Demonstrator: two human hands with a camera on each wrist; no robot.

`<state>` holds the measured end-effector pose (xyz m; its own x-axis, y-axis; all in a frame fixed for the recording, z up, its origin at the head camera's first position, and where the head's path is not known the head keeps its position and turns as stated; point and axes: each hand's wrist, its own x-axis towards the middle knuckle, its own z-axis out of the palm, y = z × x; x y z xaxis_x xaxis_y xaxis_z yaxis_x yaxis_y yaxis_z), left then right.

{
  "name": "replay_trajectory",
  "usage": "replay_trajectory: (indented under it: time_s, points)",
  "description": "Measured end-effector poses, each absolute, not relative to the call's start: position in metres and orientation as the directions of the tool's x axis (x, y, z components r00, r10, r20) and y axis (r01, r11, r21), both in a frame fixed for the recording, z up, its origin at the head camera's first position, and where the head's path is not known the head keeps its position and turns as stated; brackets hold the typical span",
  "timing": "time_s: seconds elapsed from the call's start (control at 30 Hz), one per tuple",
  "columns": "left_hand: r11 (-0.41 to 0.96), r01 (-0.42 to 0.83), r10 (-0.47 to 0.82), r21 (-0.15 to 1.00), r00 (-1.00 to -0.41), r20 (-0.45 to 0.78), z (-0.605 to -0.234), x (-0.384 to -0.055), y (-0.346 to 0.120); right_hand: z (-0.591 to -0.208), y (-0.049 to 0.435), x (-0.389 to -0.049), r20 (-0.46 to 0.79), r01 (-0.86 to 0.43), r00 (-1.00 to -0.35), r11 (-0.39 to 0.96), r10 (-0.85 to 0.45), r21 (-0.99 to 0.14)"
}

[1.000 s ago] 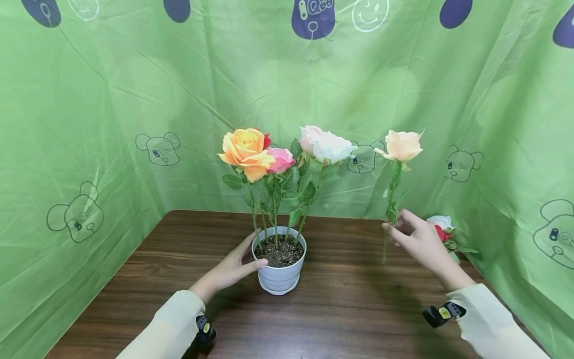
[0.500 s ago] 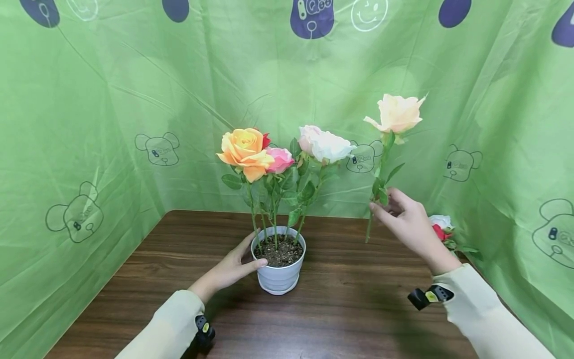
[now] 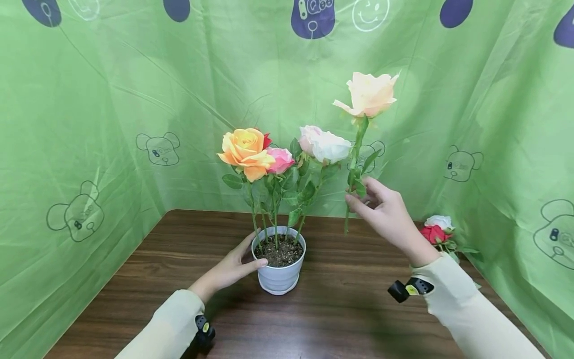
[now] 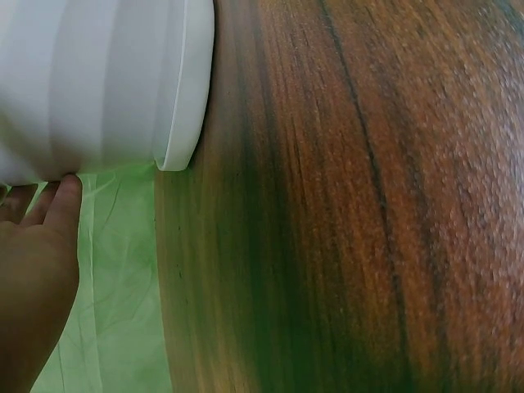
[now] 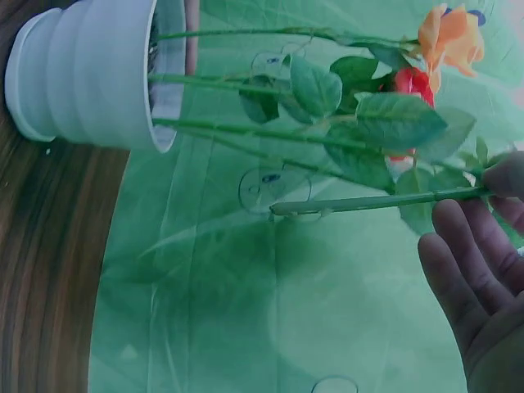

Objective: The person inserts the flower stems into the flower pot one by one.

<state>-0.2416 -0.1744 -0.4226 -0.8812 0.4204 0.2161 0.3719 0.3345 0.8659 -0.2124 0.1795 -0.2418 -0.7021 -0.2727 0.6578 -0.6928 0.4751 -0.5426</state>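
Note:
The white ribbed flowerpot (image 3: 279, 279) stands upright on its saucer, filled with dark soil (image 3: 280, 253). My left hand (image 3: 230, 269) holds its left side, thumb at the front rim. Several stemmed roses stand in the soil: an orange rose (image 3: 246, 152), a pink rose (image 3: 280, 160), a white rose (image 3: 331, 147), a pale pink one (image 3: 309, 138), and a partly hidden red one (image 3: 266, 140). Right of them, my right hand (image 3: 387, 214) pinches a peach rose (image 3: 371, 94) by its stem, bloom upward. In the right wrist view the bare stem end (image 5: 327, 206) hangs free, apart from the pot.
More roses lie at the table's right edge, including a red rose (image 3: 435, 233) and a white rose (image 3: 440, 222). The brown wooden table (image 3: 332, 319) is bordered by green printed cloth (image 3: 103, 99) at the back and sides.
My right hand has lifted the peach rose and carried it left toward the pot, uncovering more of the red rose at the right edge. My left hand has stayed on the pot.

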Motion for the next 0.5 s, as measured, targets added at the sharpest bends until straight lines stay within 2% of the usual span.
replay_trajectory:
  time_s: [0.23,0.5]
  points:
    - [0.334,0.374,0.418,0.865,-0.882,0.219,-0.422,-0.242,-0.175,-0.254,0.165,-0.230,0.661,-0.717,-0.690,0.405,-0.295,-0.567]
    - [0.340,0.377,0.427,0.862,-0.878,0.216,-0.423,-0.243,-0.174,-0.264,0.139,-0.235,0.682,-0.777,-0.629,0.289,-0.372,-0.559]
